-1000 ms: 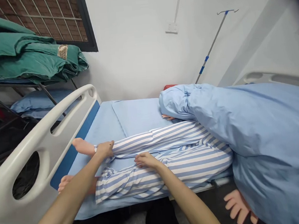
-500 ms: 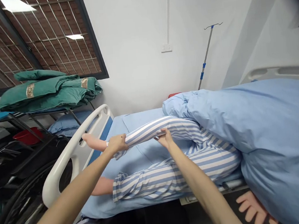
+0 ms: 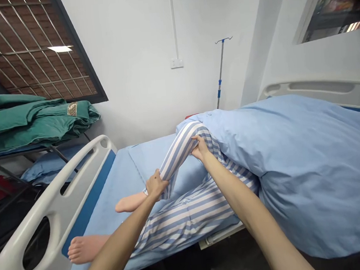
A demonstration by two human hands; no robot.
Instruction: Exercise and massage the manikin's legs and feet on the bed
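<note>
On the bed lies what looks like a care manikin in blue-and-white striped trousers. Its far leg (image 3: 180,152) is bent, with the knee raised off the sheet (image 3: 146,150). My left hand (image 3: 156,185) is closed around the lower shin of that leg, just above its smooth foot (image 3: 129,203). Behind the raised knee, my right hand (image 3: 200,148) holds the leg from below, thumb on the near side. The near leg (image 3: 189,212) stays stretched on the mattress, its foot (image 3: 87,248) by the footboard. A light blue quilt (image 3: 295,154) covers the upper body.
A white footboard (image 3: 51,196) rises at the left, and a headboard (image 3: 314,85) stands at the far right. Folded green covers (image 3: 36,120) lie on a rack beyond the footboard. An IV pole (image 3: 221,72) stands by the wall.
The far leg has bent more at the knee. Its foot has drawn away from the footboard, toward the body, with both my hands still on the leg. The view has shifted right.
</note>
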